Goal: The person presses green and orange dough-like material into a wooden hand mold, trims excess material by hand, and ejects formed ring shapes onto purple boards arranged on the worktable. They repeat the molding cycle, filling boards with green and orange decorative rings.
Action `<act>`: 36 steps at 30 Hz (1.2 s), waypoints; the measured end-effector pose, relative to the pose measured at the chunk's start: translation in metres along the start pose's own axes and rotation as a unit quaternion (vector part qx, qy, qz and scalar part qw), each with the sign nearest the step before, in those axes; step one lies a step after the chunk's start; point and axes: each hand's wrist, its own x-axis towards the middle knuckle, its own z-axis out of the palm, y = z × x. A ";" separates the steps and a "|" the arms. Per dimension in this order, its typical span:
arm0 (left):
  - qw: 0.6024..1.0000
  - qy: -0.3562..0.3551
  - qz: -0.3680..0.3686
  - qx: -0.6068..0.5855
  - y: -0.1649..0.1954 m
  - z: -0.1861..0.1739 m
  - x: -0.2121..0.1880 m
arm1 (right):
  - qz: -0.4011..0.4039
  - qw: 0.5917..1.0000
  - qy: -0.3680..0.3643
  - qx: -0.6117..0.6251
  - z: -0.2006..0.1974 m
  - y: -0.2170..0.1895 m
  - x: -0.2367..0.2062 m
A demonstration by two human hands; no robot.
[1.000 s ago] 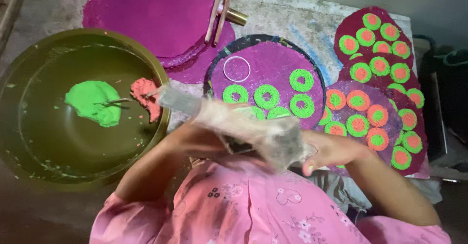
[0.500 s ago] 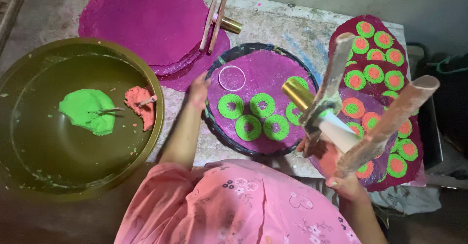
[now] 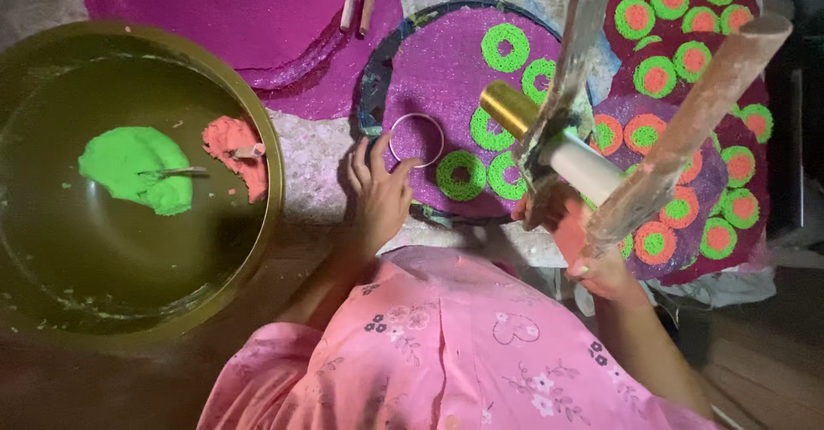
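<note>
My left hand (image 3: 378, 194) rests on the near edge of a round purple disc (image 3: 446, 95) on a dark tray, with its fingertips touching a thin white ring (image 3: 417, 138). Green dough rings (image 3: 462, 175) dot that disc. My right hand (image 3: 584, 245) grips a two-handled wooden press (image 3: 661, 151) with a brass nozzle (image 3: 508, 106) and a white cylinder, held tilted up over the disc's right side.
A big brass bowl (image 3: 266, 215) at the left holds a green dough lump (image 3: 137, 171) and a pink one (image 3: 236, 151) with small spoons. Plain purple discs (image 3: 232, 9) lie behind. Discs with green-and-pink rings (image 3: 687, 78) are stacked at the right.
The press, held across my lap in both hands a second ago, has swung up to the right in my right hand alone. My left hand moved onto the disc by the white ring.
</note>
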 end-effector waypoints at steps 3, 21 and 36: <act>0.998 -0.039 0.019 0.044 0.003 -0.002 -0.009 | 0.001 1.000 0.004 -0.029 0.002 -0.001 0.003; 0.371 -0.142 0.127 -0.909 0.000 -0.057 0.117 | 0.362 0.904 -0.224 -0.030 -0.089 -0.003 0.037; 0.160 -0.041 0.120 -0.979 -0.034 0.029 0.155 | 0.380 0.873 -0.158 -0.261 -0.042 -0.036 0.118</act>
